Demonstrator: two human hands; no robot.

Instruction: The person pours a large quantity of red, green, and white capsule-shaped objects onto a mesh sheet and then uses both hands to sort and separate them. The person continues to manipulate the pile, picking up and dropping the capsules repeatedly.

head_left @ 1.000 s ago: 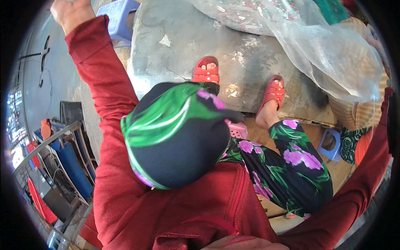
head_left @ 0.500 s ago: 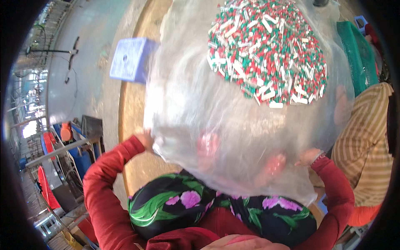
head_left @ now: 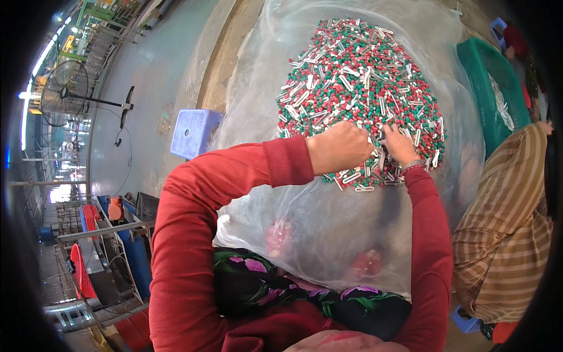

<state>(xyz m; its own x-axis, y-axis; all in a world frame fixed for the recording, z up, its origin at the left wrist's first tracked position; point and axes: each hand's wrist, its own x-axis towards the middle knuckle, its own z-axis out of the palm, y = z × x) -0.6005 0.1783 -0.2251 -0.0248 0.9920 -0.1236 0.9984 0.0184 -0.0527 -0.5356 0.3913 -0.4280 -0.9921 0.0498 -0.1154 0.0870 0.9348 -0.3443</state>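
Pile of red, green and white pieces (head_left: 366, 76) at one o'clock, on translucent sheet (head_left: 328, 226) | just shifted left hand (head_left: 339, 146) and right hand (head_left: 400, 145) from sheet's edge to pile; apparently past sheet-handling | with fingers curled, right looser; cannot tell any hold

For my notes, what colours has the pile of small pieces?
Pile of small pieces: mainly red, green and white; best in head view.

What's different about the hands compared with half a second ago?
Both hands have left the near edge of the translucent sheet: the left hand moved forward and rightward, the right hand forward and leftward, now close together at the heap of small pieces. The heap still lies on the sheet.
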